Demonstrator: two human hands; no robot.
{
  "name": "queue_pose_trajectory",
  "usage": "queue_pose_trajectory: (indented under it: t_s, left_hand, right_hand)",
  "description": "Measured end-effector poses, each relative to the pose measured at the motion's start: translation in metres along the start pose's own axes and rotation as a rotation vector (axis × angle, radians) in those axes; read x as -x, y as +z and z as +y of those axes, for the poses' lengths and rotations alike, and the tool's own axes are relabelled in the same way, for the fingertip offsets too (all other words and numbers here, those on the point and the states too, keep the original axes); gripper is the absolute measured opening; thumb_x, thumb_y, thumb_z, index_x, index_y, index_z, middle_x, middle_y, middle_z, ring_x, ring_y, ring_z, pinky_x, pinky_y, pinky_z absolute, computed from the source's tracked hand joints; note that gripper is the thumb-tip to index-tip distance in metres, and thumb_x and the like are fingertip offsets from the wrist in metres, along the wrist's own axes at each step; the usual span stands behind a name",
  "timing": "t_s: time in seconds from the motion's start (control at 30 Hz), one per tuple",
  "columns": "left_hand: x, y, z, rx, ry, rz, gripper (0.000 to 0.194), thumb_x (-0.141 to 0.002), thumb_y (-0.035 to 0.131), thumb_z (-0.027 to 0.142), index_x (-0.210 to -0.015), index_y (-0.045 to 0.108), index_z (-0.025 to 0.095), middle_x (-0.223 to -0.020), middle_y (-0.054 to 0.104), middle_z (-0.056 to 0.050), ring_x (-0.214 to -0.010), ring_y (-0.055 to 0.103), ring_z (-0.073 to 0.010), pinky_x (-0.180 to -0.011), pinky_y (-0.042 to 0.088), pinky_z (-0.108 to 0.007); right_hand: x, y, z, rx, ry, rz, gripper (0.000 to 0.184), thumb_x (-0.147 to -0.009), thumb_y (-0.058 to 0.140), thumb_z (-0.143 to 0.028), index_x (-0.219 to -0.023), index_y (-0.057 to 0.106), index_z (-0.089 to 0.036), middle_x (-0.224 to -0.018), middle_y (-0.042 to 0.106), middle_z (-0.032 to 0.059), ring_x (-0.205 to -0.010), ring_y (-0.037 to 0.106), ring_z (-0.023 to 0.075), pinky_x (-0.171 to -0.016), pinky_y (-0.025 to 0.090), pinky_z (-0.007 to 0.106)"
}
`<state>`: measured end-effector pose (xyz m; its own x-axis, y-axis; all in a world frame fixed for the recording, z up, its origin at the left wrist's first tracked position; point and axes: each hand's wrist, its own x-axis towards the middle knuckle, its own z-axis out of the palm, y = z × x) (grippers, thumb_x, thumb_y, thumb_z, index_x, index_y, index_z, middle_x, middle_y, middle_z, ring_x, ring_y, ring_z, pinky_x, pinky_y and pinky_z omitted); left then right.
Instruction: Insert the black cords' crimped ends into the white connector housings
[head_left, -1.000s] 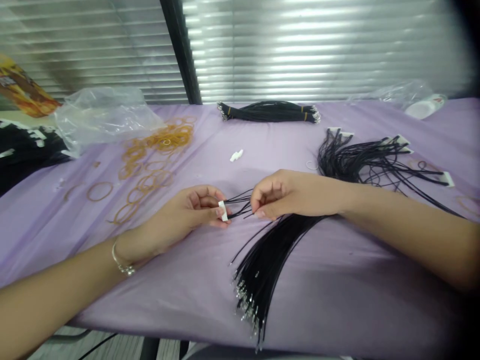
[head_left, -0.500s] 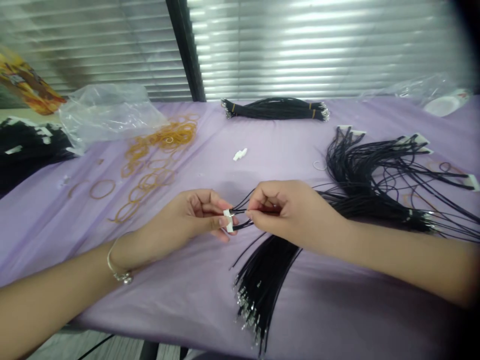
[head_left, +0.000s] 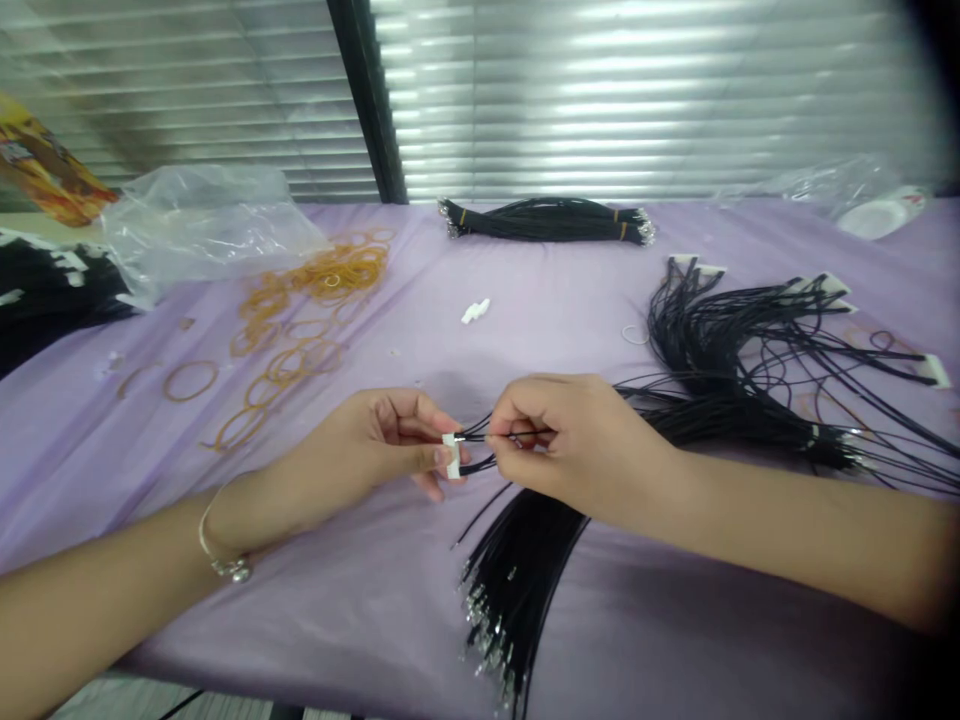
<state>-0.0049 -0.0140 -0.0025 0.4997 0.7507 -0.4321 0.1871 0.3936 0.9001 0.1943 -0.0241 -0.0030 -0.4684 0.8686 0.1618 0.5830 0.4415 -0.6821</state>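
My left hand (head_left: 375,445) pinches a small white plastic connector (head_left: 452,456) between thumb and fingers, with several thin black wires (head_left: 476,450) coming out of it. My right hand (head_left: 570,440) is a short way to its right, its fingertips closed on a black wire with a metal tip close to the connector. Under my right wrist lies a long bundle of black wires (head_left: 514,580) with metal-crimped ends. Another bundle (head_left: 750,425) runs out to the right, partly hidden by that hand.
The table has a lilac cover (head_left: 337,610). Loose orange rubber bands (head_left: 315,290) and a clear plastic bag (head_left: 202,225) lie at the back left. A tied black wire bundle (head_left: 547,222) lies at the far edge, and a small white piece (head_left: 475,311) lies mid-table.
My right hand has moved down and closer to the connector, and the wire tip now meets it. A bundle now stretches right from that hand. The view has shifted slightly.
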Motion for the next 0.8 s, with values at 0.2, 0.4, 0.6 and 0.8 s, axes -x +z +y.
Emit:
queue_pose_trajectory:
  t_s: [0.2,0.4,0.6,0.8]
  left_hand:
    - [-0.002,-0.002,-0.001,0.022,-0.011,0.011,0.012,-0.073,0.069,0.016,-0.083,0.064,0.013,-0.078,0.069,-0.004,-0.059,0.062,-0.0098,-0.056,0.051,-0.018]
    - [-0.004,0.0,0.0,0.016,0.009,0.02,0.009,-0.071,0.07,0.012,-0.078,0.065,0.013,-0.07,0.068,-0.001,-0.054,0.061,-0.0082,-0.052,0.051,-0.014]
    - [-0.006,-0.003,-0.008,0.011,0.045,-0.009,0.012,-0.073,0.07,0.019,-0.082,0.064,0.014,-0.079,0.07,-0.003,-0.064,0.065,-0.0124,-0.058,0.055,-0.02]
    - [0.002,-0.007,-0.008,0.07,0.261,-0.006,0.009,-0.078,0.066,0.016,-0.083,0.061,0.022,-0.069,0.067,0.004,-0.061,0.063,-0.0061,-0.06,0.05,-0.012]
  right_hand:
    - [0.001,-0.001,0.002,0.066,-0.071,-0.003,0.006,-0.068,0.054,-0.01,-0.066,0.059,-0.014,-0.061,0.055,-0.0049,-0.054,0.044,0.0015,-0.053,0.033,0.015]
    - [-0.001,0.002,0.004,0.067,-0.14,0.003,0.006,-0.072,0.056,-0.011,-0.068,0.06,-0.013,-0.062,0.055,-0.0047,-0.053,0.042,0.0008,-0.053,0.034,0.014]
    - [-0.003,0.008,0.008,0.123,-0.193,0.005,0.008,-0.079,0.052,-0.012,-0.073,0.058,-0.012,-0.067,0.055,-0.0019,-0.059,0.046,0.004,-0.056,0.037,0.016]
    - [-0.002,-0.022,0.005,0.45,-0.351,0.047,0.056,-0.076,0.062,-0.031,-0.124,0.045,-0.005,-0.119,0.047,0.0173,-0.108,0.044,0.0241,-0.093,0.041,0.039]
